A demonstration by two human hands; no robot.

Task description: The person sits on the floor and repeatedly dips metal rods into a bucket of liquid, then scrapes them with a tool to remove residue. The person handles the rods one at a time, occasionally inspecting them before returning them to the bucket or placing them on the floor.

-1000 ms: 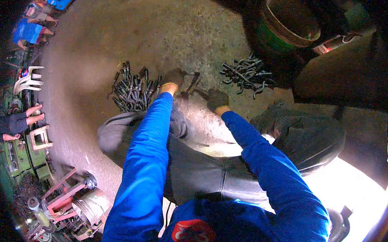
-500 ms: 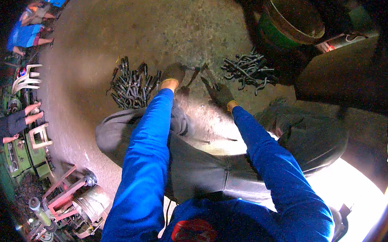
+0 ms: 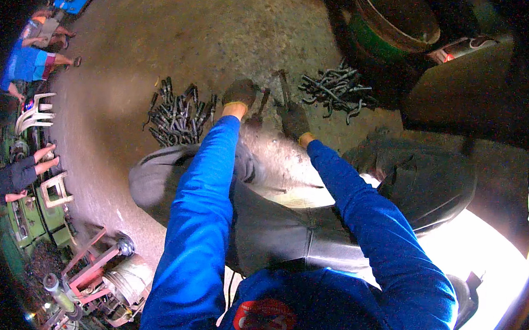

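Right dark-gloved hand point(image 3: 293, 120) clamped on dark, slim, hammer-like tool point(image 3: 285, 88). Left dark-gloved hand point(image 3: 240, 93) near dark narrow metal piece point(image 3: 261, 103) between the hands; grip, cannot tell. On grey-brown floor point(image 3: 222, 45): heap of dark metal rods point(image 3: 181, 115) leftward, heap of bent grey rods point(image 3: 337, 90) rightward.

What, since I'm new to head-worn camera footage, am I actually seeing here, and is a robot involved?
No robot: you see a person's left hand and right hand, both gloved, with blue sleeves. The view comes from a fisheye camera on that person's head, looking down, so straight edges bend near the rim.

On the floor lie a left pile of dark rods and a right pile of dark rods, some visibly bent.

The right hand grips a hammer-like tool. Beside the left hand is a short dark piece; I can't tell whether it's held.
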